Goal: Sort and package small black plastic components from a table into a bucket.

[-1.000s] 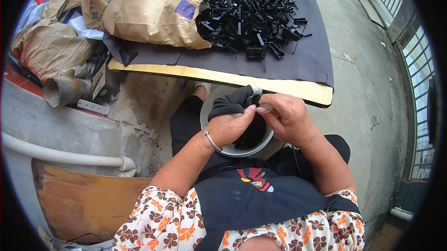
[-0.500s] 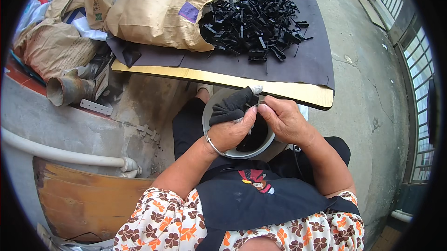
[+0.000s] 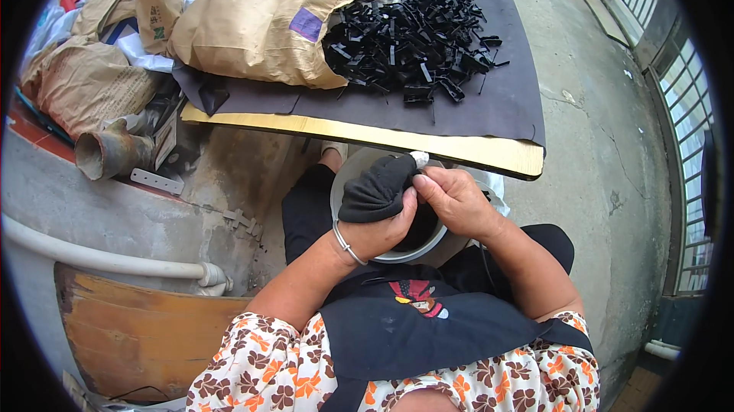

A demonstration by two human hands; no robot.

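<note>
Over a pale bucket (image 3: 438,247) with dark contents, my two hands meet. A black cloth glove (image 3: 375,192) with a whitish fingertip covers most of my left hand (image 3: 382,230), whose thumb is bare. That hand is closed, thumb pressed against the curled fingers. My bare right hand (image 3: 457,199) pinches with thumb and forefinger right beside the left thumb. Whatever lies between the fingertips is too small and hidden to make out. A silver bangle (image 3: 348,242) circles my left wrist.
Ahead stands a table with a dark cover (image 3: 508,98) and a pale front edge (image 3: 489,150). On it, a brown paper sack (image 3: 245,37) spills a heap of small black plastic parts (image 3: 420,37). At left are a rusty pipe piece (image 3: 115,152) and a white pipe (image 3: 107,253).
My left hand has rolled so the glove's back faces up more, and its fingers have closed in. My right fingertips have moved slightly left, against the left thumb.
</note>
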